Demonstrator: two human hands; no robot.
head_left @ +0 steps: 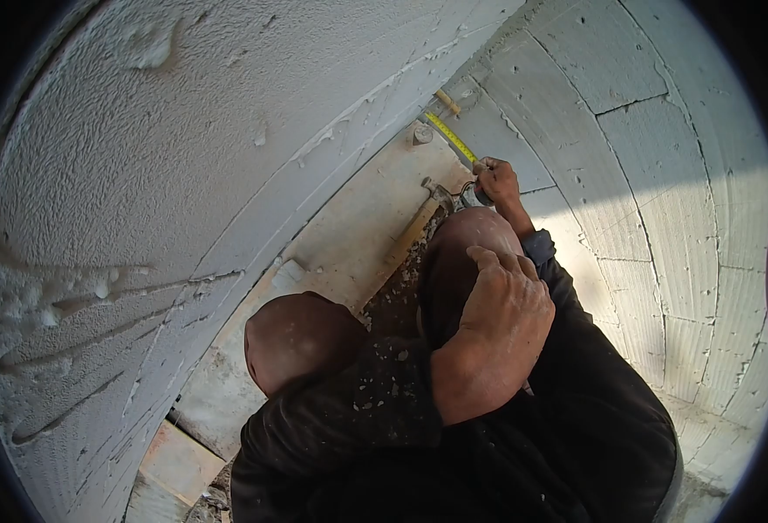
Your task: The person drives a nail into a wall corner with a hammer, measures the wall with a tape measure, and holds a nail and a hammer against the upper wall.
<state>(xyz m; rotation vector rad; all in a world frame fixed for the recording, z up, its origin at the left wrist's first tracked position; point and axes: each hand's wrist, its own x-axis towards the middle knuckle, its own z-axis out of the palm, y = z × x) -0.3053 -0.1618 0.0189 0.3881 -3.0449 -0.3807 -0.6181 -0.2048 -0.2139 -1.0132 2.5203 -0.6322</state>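
My right hand (499, 185) is closed on a tape measure, near the right-hand block wall. Its yellow blade (452, 138) runs out from my fingers towards the far corner. Below the fingers sits a round dark and silver object, partly hidden. My left hand (499, 327) reaches across my lap and rests on my right knee (462, 248), its fingers loosely bent and apart, with nothing seen in them. Close by my right hand lies a hammer (434, 193) with a wooden handle, beside my knee.
A rough plastered wall (166, 131) rises on the left, and a pale block wall (628, 174) on the right. Between them runs a stained board (358, 205). A short round stub (420, 134) and a small wooden piece (447, 102) are at the far end.
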